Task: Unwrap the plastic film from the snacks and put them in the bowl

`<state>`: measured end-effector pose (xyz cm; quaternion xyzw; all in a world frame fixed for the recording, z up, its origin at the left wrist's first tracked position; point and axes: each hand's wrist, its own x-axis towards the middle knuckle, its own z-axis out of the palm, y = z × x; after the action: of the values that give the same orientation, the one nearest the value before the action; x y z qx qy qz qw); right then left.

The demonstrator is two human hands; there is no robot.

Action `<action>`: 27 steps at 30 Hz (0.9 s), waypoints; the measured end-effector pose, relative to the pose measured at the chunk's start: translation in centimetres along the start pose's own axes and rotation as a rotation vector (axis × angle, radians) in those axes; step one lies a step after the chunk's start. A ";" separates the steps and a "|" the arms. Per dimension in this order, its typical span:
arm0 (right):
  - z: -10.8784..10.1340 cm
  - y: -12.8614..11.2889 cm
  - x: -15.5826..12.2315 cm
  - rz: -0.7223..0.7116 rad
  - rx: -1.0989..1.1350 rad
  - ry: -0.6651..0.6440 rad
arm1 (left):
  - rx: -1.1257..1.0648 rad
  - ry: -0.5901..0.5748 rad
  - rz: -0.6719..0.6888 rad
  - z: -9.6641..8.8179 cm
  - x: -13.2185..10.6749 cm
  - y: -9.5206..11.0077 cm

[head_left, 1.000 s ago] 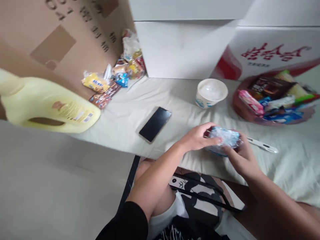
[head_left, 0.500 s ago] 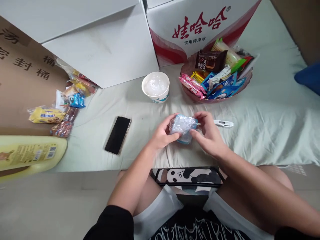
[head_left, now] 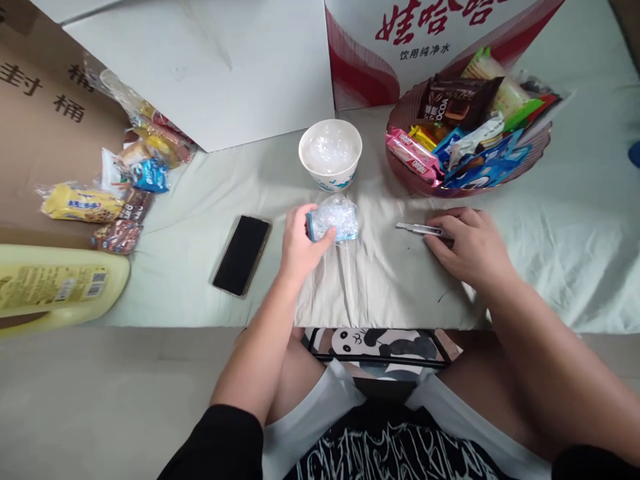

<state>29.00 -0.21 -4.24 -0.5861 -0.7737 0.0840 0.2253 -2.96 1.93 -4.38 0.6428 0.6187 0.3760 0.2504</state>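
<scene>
My left hand (head_left: 303, 243) grips a small blue packet (head_left: 345, 233) from its left side, the thumb on top. Crumpled clear plastic film covers most of the packet, so its print is hidden. It sits just in front of a paper cup (head_left: 334, 181) that has clear plastic film inside. Over to the right, my right hand (head_left: 475, 250) is closed around a slim utility knife (head_left: 417, 229) close to the cloth. The knife's narrow tip points left, toward the packet, and its rear end is hidden under my fingers.
A pinkish ribbed bowl (head_left: 407, 180) full of wrapped snacks stands behind my right hand. A phone (head_left: 242, 255) lies to the left on the pale cloth (head_left: 380, 293). Snack packs (head_left: 83, 202), a yellow jug (head_left: 65, 283) and cartons (head_left: 270, 67) line the left and back.
My right hand has let go of the packet, moved right and taken hold of the utility knife. My left hand has shifted the packet left, nearer the cup. The camera view has shifted too.
</scene>
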 end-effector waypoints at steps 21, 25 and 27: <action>0.3 -6.4 -1.0 -0.146 0.116 -0.028 | -0.061 -0.244 0.227 2.6 -3.1 4.0; -0.5 -5.1 -1.1 -0.101 0.078 -0.082 | -0.063 -0.251 0.164 2.6 -2.7 3.2; -1.4 -4.0 -1.6 -0.091 0.073 -0.103 | -0.061 -0.261 0.146 2.4 -2.4 2.9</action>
<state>26.52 -3.07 -1.82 -0.5368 -0.8065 0.1320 0.2098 0.86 -0.42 -3.96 0.7214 0.5208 0.3252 0.3202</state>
